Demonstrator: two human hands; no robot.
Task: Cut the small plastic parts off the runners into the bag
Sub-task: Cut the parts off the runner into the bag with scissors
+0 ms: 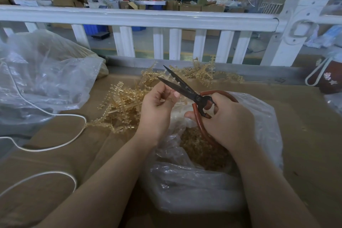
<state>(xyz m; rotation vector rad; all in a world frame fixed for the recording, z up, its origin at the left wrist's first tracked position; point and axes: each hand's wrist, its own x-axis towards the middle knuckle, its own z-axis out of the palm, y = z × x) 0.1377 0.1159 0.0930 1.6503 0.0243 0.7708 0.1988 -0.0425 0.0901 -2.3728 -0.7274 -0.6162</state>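
Holding scissors (187, 90) in right hand (225, 116), fingers curled thru the red-brown handle loops, blades standing open in a narrow V pointing up-left. Pinching a pale translucent runner piece (171, 92) w/ left hand (157, 105), thumb & fingertips curled on it, just beside the lower blade; piece too small & clear to tell details. Both hands hovering over the open clear plastic bag (262, 116), sitting on the brown cardboard-covered table (305, 135) right in front, amber cut parts (201, 150) piling inside. Uncut amber runners (122, 103) lying in a heap on the table beyond & left of left hand, more along the far edge near the white railing (140, 16). Bigger crumpled clear bag (46, 72) sitting far left, white cord (61, 116) looping across the table beside it. Dark red bag w/ white handle (325, 77) at far right.
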